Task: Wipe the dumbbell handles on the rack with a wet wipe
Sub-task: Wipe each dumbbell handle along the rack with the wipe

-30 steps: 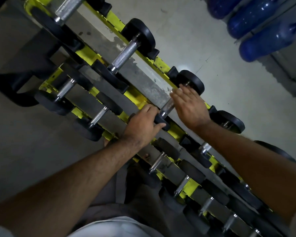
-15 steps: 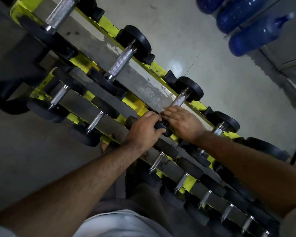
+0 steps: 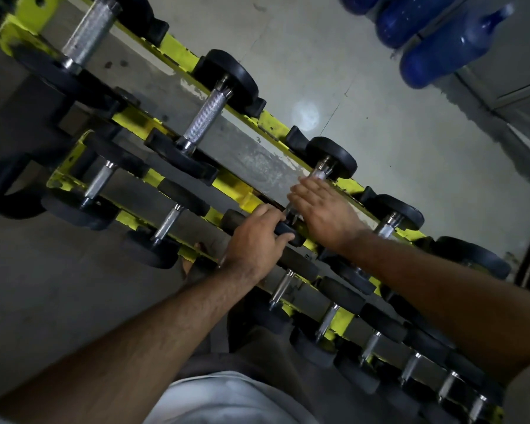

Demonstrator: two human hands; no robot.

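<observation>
two hands, left hand (image 3: 257, 237) + right hand (image 3: 325, 212), on one dumbbell (image 3: 331, 162); three blue bottles (image 3: 441, 47).

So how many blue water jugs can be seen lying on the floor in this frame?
3, all at the top right, side by side: one cut off by the top edge, the middle one, and the nearest, fullest in view. More may lie out of frame.

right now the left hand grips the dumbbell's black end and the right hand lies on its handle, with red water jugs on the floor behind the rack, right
Not quite: the water jugs are blue, not red, as the head view shows. The rest holds: the left hand grips the dumbbell's black end, and the right hand lies on its handle.
</observation>
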